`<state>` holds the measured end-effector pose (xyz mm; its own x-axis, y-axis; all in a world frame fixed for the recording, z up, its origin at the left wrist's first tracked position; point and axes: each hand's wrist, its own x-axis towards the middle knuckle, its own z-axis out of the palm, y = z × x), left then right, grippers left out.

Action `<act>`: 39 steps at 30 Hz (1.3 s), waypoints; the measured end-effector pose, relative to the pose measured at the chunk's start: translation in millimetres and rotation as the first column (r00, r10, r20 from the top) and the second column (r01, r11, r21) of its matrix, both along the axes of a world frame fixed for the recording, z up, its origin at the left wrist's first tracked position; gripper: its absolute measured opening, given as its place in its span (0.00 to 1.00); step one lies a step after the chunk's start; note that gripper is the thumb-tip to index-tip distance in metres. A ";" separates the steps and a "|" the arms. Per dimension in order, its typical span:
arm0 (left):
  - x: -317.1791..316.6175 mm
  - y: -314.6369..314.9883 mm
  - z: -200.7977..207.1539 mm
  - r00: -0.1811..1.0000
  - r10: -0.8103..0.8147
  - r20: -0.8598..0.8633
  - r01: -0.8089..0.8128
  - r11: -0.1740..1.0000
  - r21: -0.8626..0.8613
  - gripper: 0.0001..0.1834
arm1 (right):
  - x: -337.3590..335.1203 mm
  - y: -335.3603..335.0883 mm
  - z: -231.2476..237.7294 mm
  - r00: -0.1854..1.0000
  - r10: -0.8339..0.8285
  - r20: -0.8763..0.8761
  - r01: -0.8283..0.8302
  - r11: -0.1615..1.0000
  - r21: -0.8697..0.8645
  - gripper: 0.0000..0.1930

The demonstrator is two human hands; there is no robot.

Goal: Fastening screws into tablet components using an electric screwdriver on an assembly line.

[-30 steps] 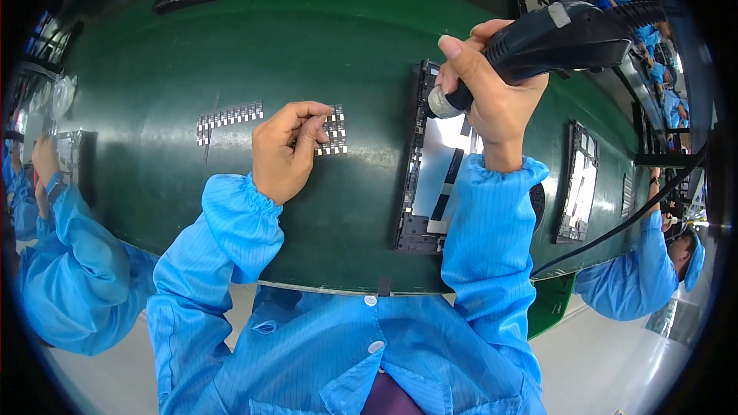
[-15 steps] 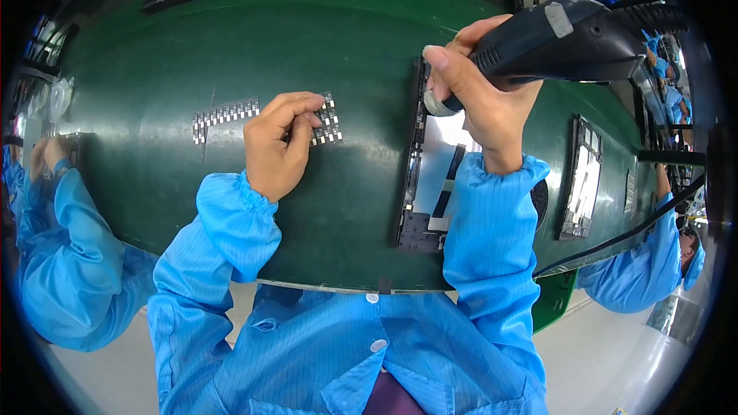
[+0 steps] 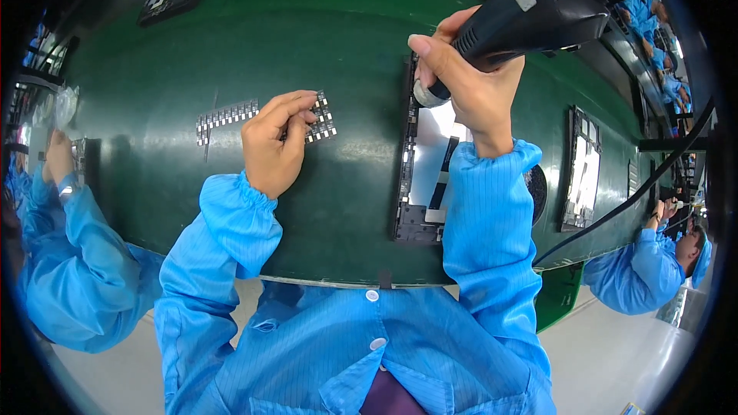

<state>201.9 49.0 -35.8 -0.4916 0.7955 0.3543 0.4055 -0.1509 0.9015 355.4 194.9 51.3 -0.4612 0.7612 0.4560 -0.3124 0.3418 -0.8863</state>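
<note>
Table (image 3: 338,192), green, across the frame. Flat device (image 3: 427,157), right of centre. Black tool (image 3: 538,19), upper right, gripped in my right hand (image 3: 478,96), tip over the device's upper end. My left hand (image 3: 270,146), centre-left, fingers curled at a chequered sheet (image 3: 324,119); whether pinching, cannot tell. L-shaped strip (image 3: 227,115), farther left.

Green table (image 3: 350,207) with black-framed panels (image 3: 432,154) and a strip of small parts (image 3: 228,114)
</note>
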 end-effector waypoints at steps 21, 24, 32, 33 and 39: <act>16.4 -16.8 17.1 0.910 0.077 -0.407 -0.064 0.997 0.045 0.14 | 74.9 -2.3 34.0 0.951 -0.185 -0.247 0.240 0.946 0.216 0.13; 57.1 -32.7 26.5 0.764 -0.179 -0.619 0.234 0.972 0.008 0.18 | 112.4 -16.8 38.7 0.945 -0.288 -0.158 0.309 0.942 0.132 0.18; 156.4 -37.1 18.3 0.520 -0.484 -0.704 0.641 0.766 -0.054 0.15 | 152.7 -27.6 13.4 0.943 -0.316 -0.107 0.323 0.945 0.055 0.20; 157.3 -34.3 18.7 0.490 -0.462 -0.740 0.617 0.783 -0.080 0.16 | 153.0 -27.6 9.4 0.943 -0.314 -0.113 0.317 0.948 0.006 0.22; 153.0 -18.4 12.1 0.545 -0.437 -0.715 0.506 0.852 -0.135 0.15 | 156.1 -22.7 0.7 0.957 -0.251 -0.142 0.254 0.967 -0.002 0.23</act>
<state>355.0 30.6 -23.7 0.3710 0.7904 0.4874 0.7474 -0.5656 0.3484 511.5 172.2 52.0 -0.1856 0.8366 0.5154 -0.3347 0.4393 -0.8337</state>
